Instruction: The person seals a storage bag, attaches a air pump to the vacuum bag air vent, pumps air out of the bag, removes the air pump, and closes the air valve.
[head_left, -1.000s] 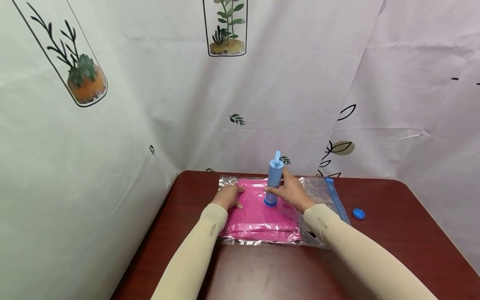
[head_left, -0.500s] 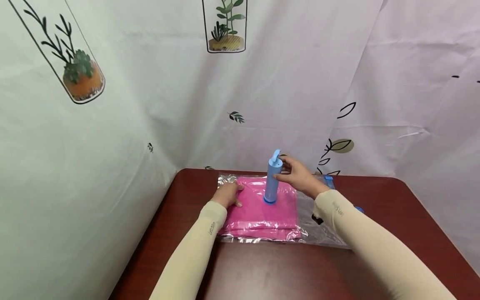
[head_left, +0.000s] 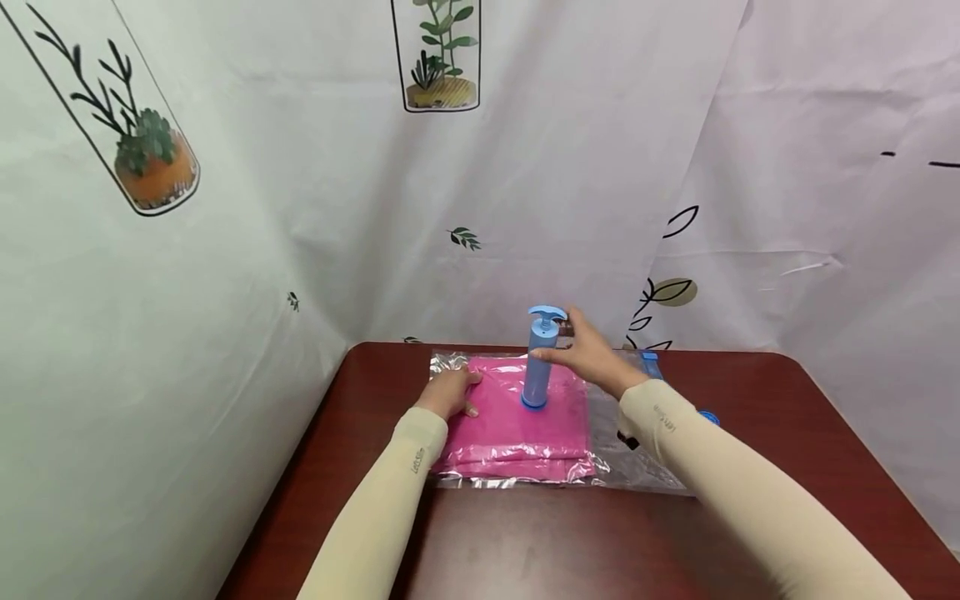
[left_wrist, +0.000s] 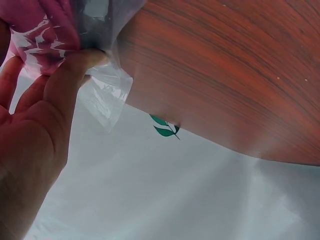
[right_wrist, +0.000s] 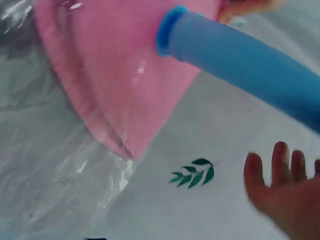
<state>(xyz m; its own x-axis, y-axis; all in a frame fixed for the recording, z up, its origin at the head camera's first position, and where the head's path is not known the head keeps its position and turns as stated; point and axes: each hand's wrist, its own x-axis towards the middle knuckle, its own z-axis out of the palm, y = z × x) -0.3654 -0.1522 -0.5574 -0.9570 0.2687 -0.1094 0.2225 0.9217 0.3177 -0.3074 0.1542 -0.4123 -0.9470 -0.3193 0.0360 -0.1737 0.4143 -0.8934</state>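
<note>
A blue hand pump (head_left: 537,371) with a T-shaped handle stands upright on a clear storage bag (head_left: 611,433). Folded pink cloth (head_left: 517,437) fills the left part of the bag. My right hand (head_left: 592,354) is beside the pump's upper part, thumb toward the barrel and fingers near the handle. In the right wrist view those fingers (right_wrist: 280,165) are spread, with a gap to the pump. At the bag's left edge my left hand (head_left: 447,393) grips the plastic over the cloth; the left wrist view shows its fingers (left_wrist: 65,80) against the bag's corner.
A round blue cap (head_left: 707,417) lies on the table to the right, partly behind my right sleeve (head_left: 660,408). The blue zip slider (head_left: 649,357) sits at the bag's back right corner. A patterned white sheet (head_left: 547,200) hangs behind the dark red table (head_left: 525,542).
My right hand has moved up from the pump's lower barrel to its top. The handle has turned from edge-on to broadside. The left hand stays on the bag.
</note>
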